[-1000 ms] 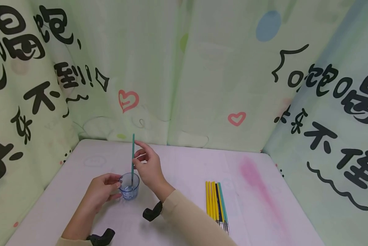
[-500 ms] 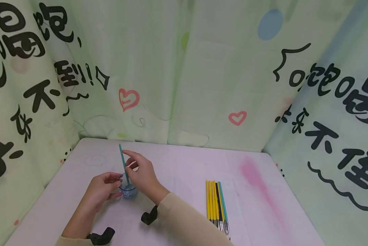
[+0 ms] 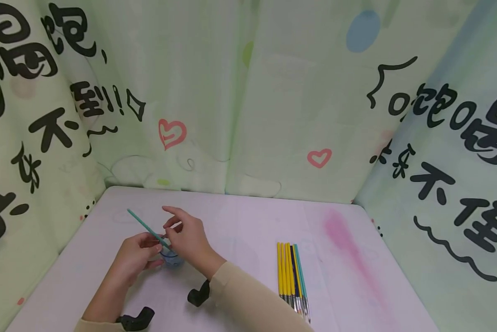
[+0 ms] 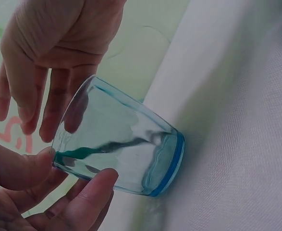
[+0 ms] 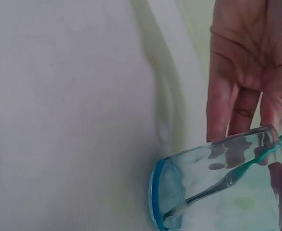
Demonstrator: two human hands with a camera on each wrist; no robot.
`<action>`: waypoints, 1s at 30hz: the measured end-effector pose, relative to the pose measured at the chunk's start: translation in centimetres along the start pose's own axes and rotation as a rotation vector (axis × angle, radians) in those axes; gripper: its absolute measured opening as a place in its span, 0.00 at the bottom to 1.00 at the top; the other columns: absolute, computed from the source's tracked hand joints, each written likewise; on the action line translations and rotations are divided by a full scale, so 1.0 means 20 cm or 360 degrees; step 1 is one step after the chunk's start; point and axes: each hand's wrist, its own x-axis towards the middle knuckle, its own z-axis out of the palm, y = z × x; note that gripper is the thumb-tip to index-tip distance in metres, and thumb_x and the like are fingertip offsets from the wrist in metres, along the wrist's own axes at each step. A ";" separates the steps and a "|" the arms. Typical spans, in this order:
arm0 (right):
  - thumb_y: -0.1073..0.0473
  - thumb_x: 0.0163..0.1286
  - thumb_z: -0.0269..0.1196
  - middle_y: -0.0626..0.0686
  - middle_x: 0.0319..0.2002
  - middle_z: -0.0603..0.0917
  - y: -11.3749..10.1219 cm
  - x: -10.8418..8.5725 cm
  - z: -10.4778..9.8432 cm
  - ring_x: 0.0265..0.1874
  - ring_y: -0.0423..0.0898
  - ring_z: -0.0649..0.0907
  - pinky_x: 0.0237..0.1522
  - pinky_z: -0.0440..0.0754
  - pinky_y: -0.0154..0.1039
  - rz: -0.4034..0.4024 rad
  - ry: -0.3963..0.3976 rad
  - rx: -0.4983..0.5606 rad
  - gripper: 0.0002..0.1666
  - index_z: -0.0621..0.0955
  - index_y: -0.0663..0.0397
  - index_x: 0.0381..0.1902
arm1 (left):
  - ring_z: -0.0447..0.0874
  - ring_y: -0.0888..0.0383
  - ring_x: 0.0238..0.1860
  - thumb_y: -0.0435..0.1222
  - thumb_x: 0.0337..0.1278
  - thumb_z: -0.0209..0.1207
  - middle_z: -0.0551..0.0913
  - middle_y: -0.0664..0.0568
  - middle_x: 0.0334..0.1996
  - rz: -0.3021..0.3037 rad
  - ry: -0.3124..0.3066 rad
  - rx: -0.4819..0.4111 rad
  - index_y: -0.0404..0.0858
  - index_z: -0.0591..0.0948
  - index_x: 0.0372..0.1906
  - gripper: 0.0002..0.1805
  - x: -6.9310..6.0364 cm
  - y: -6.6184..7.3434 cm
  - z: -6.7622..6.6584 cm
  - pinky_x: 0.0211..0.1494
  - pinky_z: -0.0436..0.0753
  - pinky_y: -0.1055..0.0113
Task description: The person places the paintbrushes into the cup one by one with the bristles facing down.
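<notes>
My left hand [image 3: 138, 253] grips a clear bluish drinking glass [image 3: 172, 261], thumb and fingers at its side and rim. A teal-handled paintbrush [image 3: 145, 222] leans inside the glass, its handle sloping to the left across my left hand. Through the glass wall, the right wrist view shows the brush's metal ferrule [image 5: 230, 179] and its bristle end [image 5: 174, 211] down at the base. Just right of the handle is my right hand [image 3: 188, 235], fingers bent loosely with nothing held. In the left wrist view, the right hand [image 4: 61, 33] hangs behind the glass [image 4: 126, 139].
Several paintbrushes [image 3: 287, 272] with yellow, dark blue and teal handles lie side by side on the white table [image 3: 231, 221] to the right. Black wrist devices [image 3: 198, 295] sit by both sleeves. A pale green printed curtain [image 3: 273, 115] surrounds the table.
The paintbrush has gone from upright to leaning left in the glass. My right hand has let go of it, after moving slightly left and down. The left hand and glass stay put.
</notes>
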 end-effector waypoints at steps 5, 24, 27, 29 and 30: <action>0.70 0.76 0.64 0.47 0.43 0.86 0.00 -0.03 -0.04 0.38 0.49 0.92 0.31 0.94 0.38 0.0155 0.0048 0.0286 0.36 0.79 0.30 0.73 | 0.89 0.51 0.51 0.28 0.75 0.60 0.82 0.28 0.60 -0.0018 0.0007 0.0013 0.23 0.77 0.68 0.22 0.00 0.00 0.00 0.46 0.96 0.58; 0.71 0.72 0.65 0.54 0.46 0.88 0.12 -0.13 -0.28 0.36 0.46 0.93 0.30 0.95 0.50 0.0437 0.0144 0.0684 0.38 0.78 0.34 0.74 | 0.87 0.55 0.50 0.25 0.73 0.59 0.82 0.30 0.59 -0.0006 -0.0007 -0.0032 0.22 0.76 0.69 0.23 -0.01 0.00 0.00 0.47 0.96 0.59; 0.71 0.72 0.65 0.56 0.47 0.88 0.14 -0.16 -0.32 0.36 0.46 0.93 0.30 0.95 0.50 0.0441 0.0163 0.0677 0.37 0.78 0.36 0.74 | 0.87 0.57 0.49 0.25 0.73 0.60 0.83 0.32 0.57 -0.0005 -0.0014 -0.0049 0.22 0.76 0.69 0.23 0.00 0.00 0.00 0.47 0.96 0.58; 0.70 0.72 0.65 0.58 0.48 0.88 0.15 -0.18 -0.34 0.36 0.46 0.93 0.30 0.95 0.50 0.0444 0.0174 0.0668 0.37 0.77 0.36 0.75 | 0.87 0.57 0.49 0.25 0.73 0.60 0.83 0.32 0.57 0.0002 -0.0018 -0.0048 0.22 0.76 0.69 0.23 0.00 0.00 0.00 0.47 0.96 0.58; 0.70 0.72 0.65 0.58 0.48 0.88 0.15 -0.19 -0.35 0.37 0.47 0.93 0.30 0.95 0.50 0.0447 0.0180 0.0663 0.37 0.77 0.36 0.75 | 0.87 0.57 0.49 0.25 0.73 0.60 0.83 0.33 0.57 -0.0002 -0.0019 -0.0048 0.22 0.76 0.69 0.23 0.00 0.00 0.00 0.47 0.96 0.58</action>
